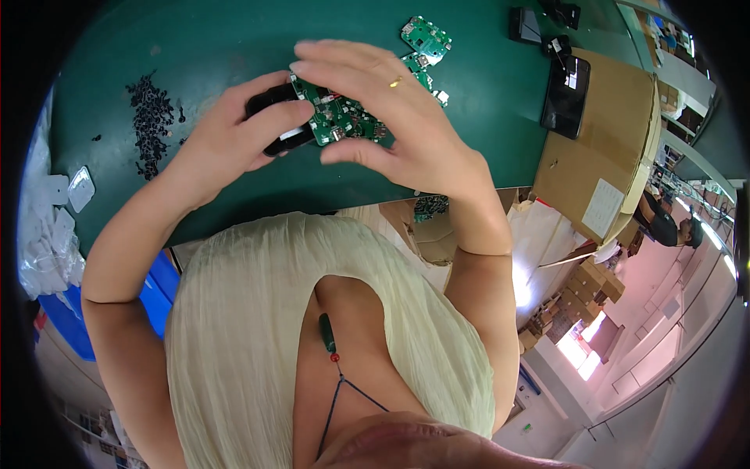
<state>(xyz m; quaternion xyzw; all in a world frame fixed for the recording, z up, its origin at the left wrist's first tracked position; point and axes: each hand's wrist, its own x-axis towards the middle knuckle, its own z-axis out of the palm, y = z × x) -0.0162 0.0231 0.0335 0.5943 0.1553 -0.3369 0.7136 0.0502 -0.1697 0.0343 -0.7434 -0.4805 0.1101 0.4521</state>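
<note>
My left hand grips a black plastic casing, its thumb laid across the front and its fingers behind. A green circuit board stands against the casing's right side, by that thumb tip. Over this board my right hand is spread, fingers stretched out and thumb well apart. Its fingertips are close to the board's top edge; whether they touch it I cannot tell. More green circuit boards lie under my right palm, partly hidden by it. Others lie beyond that hand on the green table.
Small black parts form a heap at left, near two pale square plates. Clear plastic bags hang at the left edge. On the right, a black phone leans on a cardboard box. An open carton sits below the table edge.
</note>
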